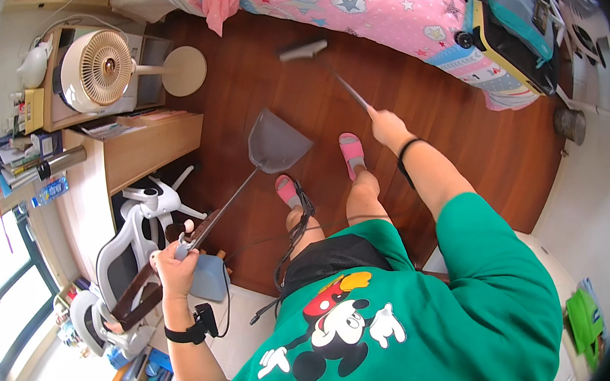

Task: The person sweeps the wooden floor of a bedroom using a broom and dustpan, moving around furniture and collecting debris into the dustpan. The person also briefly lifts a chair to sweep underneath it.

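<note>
My left hand (176,268) grips the top end of the handle of a grey long-handled dustpan (277,139). Its pan rests on the dark red-brown wooden floor (376,76), ahead of my feet. In my right hand (390,127) is the thin metal handle of a broom (304,51). The broom head, slightly blurred, is at the floor near the bed's edge, farther from me than the pan. Whether its bristles touch the boards I cannot tell.
A bed with a pink star-patterned cover (373,2) borders the far side, with an open suitcase (513,22) at its right. At left stand a pedestal fan (99,70), a wooden desk (156,143) and a white swivel chair (128,240). A cable (300,222) hangs by my leg.
</note>
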Demonstrator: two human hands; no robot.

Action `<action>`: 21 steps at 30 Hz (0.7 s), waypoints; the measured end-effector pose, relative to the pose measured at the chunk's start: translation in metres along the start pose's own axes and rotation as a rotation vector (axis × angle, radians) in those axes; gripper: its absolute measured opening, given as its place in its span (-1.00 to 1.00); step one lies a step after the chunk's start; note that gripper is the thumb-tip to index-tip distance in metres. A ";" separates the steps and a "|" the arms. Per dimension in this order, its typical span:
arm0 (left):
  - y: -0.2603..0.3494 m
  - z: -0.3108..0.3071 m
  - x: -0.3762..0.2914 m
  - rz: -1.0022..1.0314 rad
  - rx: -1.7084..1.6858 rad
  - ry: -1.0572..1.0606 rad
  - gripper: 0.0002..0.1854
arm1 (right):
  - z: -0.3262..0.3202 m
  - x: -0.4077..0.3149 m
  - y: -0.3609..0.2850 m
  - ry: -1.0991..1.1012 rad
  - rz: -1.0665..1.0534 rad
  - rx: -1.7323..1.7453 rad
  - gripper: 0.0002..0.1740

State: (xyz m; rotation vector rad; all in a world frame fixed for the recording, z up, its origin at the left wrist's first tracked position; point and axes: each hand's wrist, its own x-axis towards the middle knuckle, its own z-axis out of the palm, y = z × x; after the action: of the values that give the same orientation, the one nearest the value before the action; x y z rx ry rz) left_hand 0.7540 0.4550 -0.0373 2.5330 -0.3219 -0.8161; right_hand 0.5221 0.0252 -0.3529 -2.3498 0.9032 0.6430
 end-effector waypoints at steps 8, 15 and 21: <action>-0.012 -0.017 0.051 0.030 -0.102 -0.172 -0.85 | 0.043 -0.215 0.003 -0.108 0.268 0.294 -0.36; -0.017 0.007 0.110 0.406 0.096 -0.221 -0.73 | 0.100 -0.165 -0.051 0.044 0.624 1.180 -0.46; 0.010 0.030 0.137 0.380 0.144 -0.265 -0.70 | 0.207 -0.150 -0.199 0.026 0.698 0.802 -0.42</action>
State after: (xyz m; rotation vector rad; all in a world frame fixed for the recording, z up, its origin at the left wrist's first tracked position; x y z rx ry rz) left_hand 0.8442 0.3877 -0.1211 2.3763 -0.9454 -1.0005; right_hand 0.5150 0.3492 -0.3563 -1.3165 1.6412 0.3808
